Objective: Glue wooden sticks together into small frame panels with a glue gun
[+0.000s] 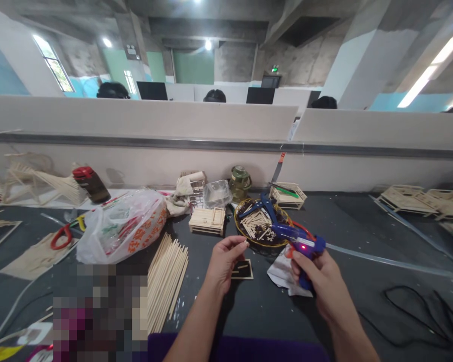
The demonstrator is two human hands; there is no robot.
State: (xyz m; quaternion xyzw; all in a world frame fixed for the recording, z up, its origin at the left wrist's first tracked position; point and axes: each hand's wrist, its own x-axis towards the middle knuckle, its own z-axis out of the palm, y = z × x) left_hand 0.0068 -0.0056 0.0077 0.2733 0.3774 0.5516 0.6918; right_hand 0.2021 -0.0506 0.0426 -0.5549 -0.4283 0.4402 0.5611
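My right hand (317, 271) is wrapped around a blue glue gun (292, 234) with a lit red light, its nozzle pointing left. Thumb and fingers of my left hand (223, 261) pinch a small pale piece of wooden stick (246, 243), mostly hidden by the fingertips. Below that hand lies a small rectangular stick frame (251, 270) with a dark inside, partly covered by the hand. Behind both hands, a round yellow-rimmed basket (242, 236) holds many short stick pieces (255, 223). Crumpled white paper (283, 271) lies under the glue gun.
Long wooden sticks (168, 281) lie in a bundle left of my arm, near a plastic bag (123, 226) and red-handled scissors (61, 237). Small stick models (207, 221), a green jar (240, 183) and a bottle (92, 185) stand behind. A black cable (415, 314) coils at right.
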